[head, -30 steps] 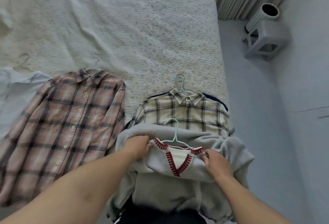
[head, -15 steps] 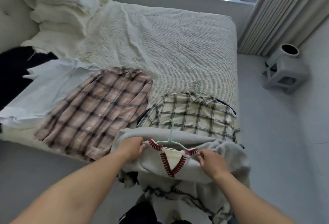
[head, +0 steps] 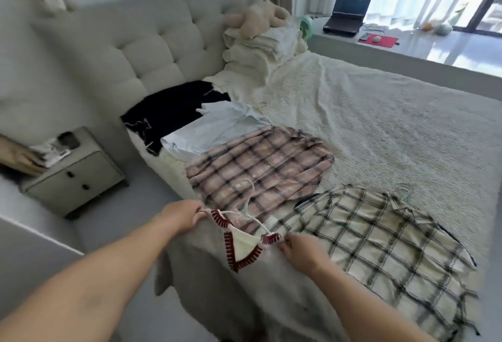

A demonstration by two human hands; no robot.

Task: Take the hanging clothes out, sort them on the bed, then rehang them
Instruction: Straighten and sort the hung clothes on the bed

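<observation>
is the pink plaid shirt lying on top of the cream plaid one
No, the pink plaid shirt lies beside the cream plaid shirt on the bed, nearer the headboard.

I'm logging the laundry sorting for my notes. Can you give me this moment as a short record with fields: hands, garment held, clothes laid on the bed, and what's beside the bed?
left hand: pinches the sweater's left shoulder
right hand: pinches its right shoulder
held garment: grey sweater with red-trimmed V-neck, on a hanger
laid on bed: black top, pale blue shirt, pink plaid shirt, cream plaid shirt
beside bed: nightstand
</observation>
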